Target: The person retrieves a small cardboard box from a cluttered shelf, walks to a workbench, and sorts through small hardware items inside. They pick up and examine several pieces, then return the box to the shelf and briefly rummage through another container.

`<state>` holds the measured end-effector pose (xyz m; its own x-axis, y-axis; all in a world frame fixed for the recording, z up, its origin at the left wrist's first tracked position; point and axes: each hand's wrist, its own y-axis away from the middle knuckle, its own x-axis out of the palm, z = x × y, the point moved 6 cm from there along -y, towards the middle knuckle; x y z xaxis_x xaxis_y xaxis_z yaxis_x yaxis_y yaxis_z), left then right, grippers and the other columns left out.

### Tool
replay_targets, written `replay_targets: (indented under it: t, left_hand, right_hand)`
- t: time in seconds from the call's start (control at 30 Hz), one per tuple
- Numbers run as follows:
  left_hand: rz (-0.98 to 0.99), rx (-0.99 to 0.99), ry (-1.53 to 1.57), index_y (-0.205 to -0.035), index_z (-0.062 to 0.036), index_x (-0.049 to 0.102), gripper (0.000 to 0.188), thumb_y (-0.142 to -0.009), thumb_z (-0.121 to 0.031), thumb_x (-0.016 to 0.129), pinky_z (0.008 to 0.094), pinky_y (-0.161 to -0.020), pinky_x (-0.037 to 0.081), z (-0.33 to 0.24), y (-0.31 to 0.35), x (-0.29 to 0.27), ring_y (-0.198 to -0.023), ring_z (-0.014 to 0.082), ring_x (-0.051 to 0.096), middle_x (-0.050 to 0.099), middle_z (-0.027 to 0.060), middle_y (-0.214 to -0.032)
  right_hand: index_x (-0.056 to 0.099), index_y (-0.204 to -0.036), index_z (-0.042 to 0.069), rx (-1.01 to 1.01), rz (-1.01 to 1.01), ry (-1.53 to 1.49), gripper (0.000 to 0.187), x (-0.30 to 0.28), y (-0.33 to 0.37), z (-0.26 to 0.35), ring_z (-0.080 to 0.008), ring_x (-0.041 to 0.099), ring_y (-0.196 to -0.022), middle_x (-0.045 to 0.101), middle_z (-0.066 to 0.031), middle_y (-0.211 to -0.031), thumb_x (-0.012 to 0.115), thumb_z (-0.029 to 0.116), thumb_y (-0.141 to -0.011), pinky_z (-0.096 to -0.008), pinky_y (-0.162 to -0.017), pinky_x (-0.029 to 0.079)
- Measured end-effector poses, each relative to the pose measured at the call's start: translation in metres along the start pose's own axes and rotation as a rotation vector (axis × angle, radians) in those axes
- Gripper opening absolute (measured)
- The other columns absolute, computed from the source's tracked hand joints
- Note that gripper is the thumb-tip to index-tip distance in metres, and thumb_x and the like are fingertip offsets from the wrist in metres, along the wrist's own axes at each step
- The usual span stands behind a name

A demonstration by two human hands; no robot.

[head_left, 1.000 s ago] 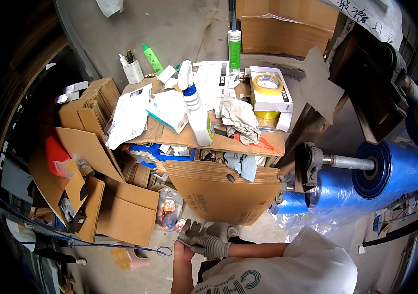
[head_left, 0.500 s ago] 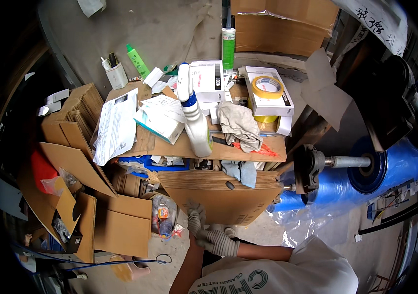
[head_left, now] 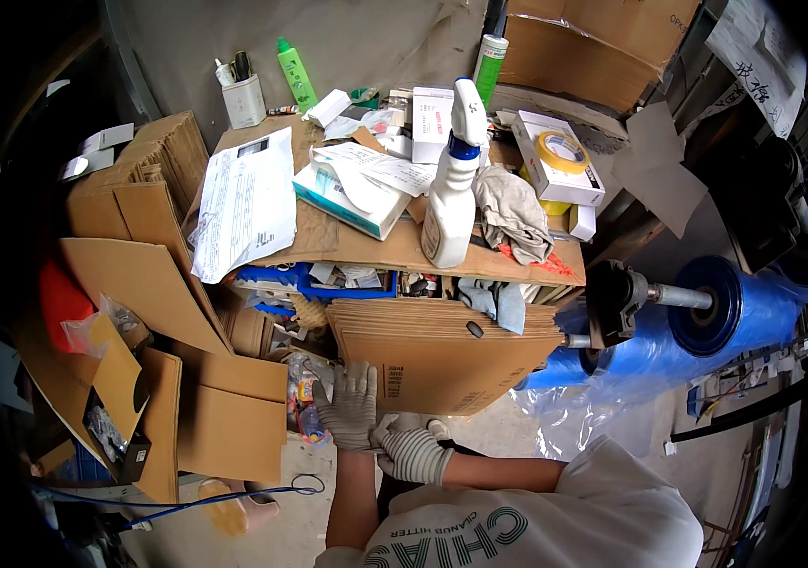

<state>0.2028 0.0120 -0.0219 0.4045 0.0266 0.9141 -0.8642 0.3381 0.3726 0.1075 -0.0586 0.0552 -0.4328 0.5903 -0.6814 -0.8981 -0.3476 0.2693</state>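
Head view: the left hand (head_left: 348, 409) is raised before the body, its fingers extended and slightly apart, gripping nothing; it wears the left glove (head_left: 351, 433), a knitted grey-white covering drawn down to the wrist. The right hand (head_left: 415, 454), in the striped right glove (head_left: 430, 458), crosses from the right and pinches the left glove at its cuff. The left forearm (head_left: 353, 502) stands nearly vertical, whereas the right forearm (head_left: 503, 471) lies almost horizontal above the white shirt (head_left: 556, 521). Behind the left hand, the flattened cardboard stack (head_left: 447, 369) leans at the front of the desk (head_left: 314, 248), and a clear plastic bag (head_left: 300, 369) of mixed contents sits just beside it. The left hand covers part of both. The right fingertips are folded into the cuff and hard to make out; a shoe (head_left: 438, 430) is partly hidden, and the lower edge cuts off the shirt.
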Motion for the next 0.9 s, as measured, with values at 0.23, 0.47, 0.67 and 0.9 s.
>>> replay_targets:
  t: [0.23,0.47,0.67,0.9]
  left_hand:
    - [0.304,0.107,0.251,-0.126,0.0134,0.040,0.063,-0.087,-0.032,0.060,0.0451,-0.115,0.020,-0.003,0.007,0.084,-0.133,0.0264,0.034,0.039,0.0192,-0.140]
    - [0.304,0.061,0.352,-0.138,0.0050,0.031,0.069,-0.090,-0.041,0.049,0.0437,-0.116,0.013,-0.006,0.005,0.064,-0.133,0.0262,0.035,0.037,0.0133,-0.143]
    - [0.262,-0.002,0.049,-0.141,-0.0029,0.029,0.071,-0.090,-0.048,0.047,0.0501,-0.115,0.011,-0.013,0.006,0.039,-0.138,0.0321,0.022,0.027,0.0138,-0.149]
    - [0.317,-0.198,-0.193,-0.139,-0.0006,0.030,0.061,-0.093,-0.037,0.045,0.0466,-0.111,0.024,-0.006,-0.008,0.017,-0.131,0.0314,0.034,0.037,0.0179,-0.139]
  right_hand:
    - [0.048,-0.101,0.004,0.090,-0.217,-0.101,0.029,0.015,-0.037,-0.018,-0.0377,0.061,-0.075,0.061,-0.0182,-0.082,0.058,0.014,-0.076,-0.0438,-0.068,0.048]
    - [0.052,-0.112,0.004,-0.009,-0.297,-0.157,0.039,0.051,-0.046,-0.038,-0.0358,0.061,-0.079,0.062,-0.0194,-0.089,0.058,0.015,-0.075,-0.0454,-0.067,0.049]
    - [0.055,-0.105,0.008,0.032,0.052,-0.031,0.025,0.076,-0.024,-0.027,-0.0306,0.061,-0.077,0.062,-0.0130,-0.089,0.057,0.021,-0.084,-0.0397,-0.066,0.050]
    - [0.058,-0.092,0.011,-0.263,0.111,-0.042,0.018,0.034,-0.017,-0.020,-0.0294,0.061,-0.067,0.061,-0.0074,-0.076,0.053,0.027,-0.088,-0.0416,-0.061,0.050]
